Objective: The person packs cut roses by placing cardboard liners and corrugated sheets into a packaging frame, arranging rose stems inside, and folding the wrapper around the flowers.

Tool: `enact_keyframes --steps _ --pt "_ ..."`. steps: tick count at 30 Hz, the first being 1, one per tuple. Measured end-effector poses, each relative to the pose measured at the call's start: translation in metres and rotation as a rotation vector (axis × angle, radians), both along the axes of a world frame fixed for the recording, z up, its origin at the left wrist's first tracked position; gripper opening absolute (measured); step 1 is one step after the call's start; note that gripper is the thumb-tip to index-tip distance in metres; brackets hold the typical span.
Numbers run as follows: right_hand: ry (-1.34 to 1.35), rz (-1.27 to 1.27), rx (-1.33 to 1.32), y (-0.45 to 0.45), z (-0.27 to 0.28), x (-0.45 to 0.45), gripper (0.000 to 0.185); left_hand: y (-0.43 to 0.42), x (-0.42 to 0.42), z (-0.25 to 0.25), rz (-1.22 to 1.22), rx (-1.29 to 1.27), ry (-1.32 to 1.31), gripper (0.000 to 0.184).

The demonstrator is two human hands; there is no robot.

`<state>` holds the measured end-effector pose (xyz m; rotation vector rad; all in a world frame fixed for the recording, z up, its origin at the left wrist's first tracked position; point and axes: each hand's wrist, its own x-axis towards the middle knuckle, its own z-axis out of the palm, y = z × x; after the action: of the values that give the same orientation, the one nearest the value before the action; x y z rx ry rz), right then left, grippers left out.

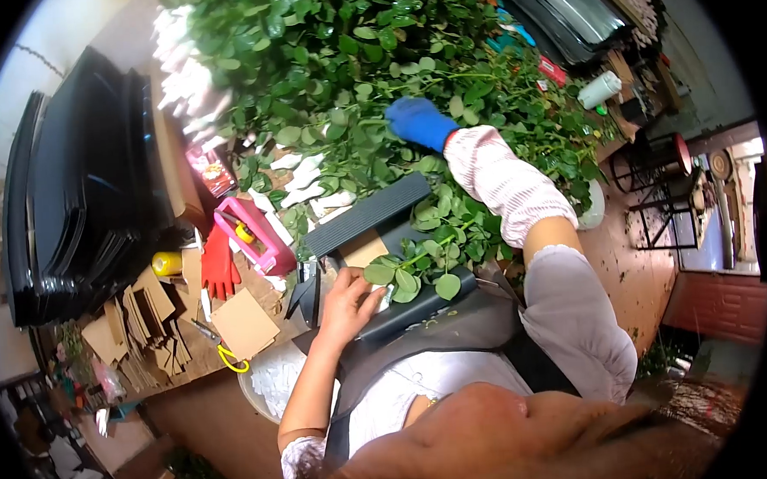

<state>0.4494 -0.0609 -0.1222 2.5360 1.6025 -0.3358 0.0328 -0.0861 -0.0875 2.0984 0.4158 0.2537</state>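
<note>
My left hand (346, 304), bare, is closed with its thumb and fingers at the white end of a leafy rose stem (435, 256), close to my apron (440, 330). Leaves partly cover that end. My right hand (418, 123), in a blue glove, reaches out to the big heap of leafy stems (321, 48). Its fingers are curled among the leaves, seemingly around a stem; the fingertips are hidden. Between the hands, a dark ribbed board (369, 212) lies slanted, with a piece of cardboard (364, 249) below it.
White-sleeved flower heads (188, 76) edge the heap. Left are a pink holder (258, 237), a red glove (219, 264), cardboard pieces (245, 323), yellow-handled scissors (224, 347), and black sheets (86, 186). A white-filled bin (274, 386) stands below the table edge; black stools (663, 194) stand right.
</note>
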Motion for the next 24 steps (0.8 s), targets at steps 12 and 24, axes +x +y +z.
enact_keyframes --steps 12,24 --pt "0.258 0.56 0.374 -0.177 0.129 -0.105 0.031 -0.012 0.002 -0.032 0.258 -0.311 -0.187 0.07" --pt "0.467 0.212 -0.058 -0.165 0.126 -0.083 0.033 -0.004 0.01 -0.01 0.158 -0.132 -0.017 0.042"
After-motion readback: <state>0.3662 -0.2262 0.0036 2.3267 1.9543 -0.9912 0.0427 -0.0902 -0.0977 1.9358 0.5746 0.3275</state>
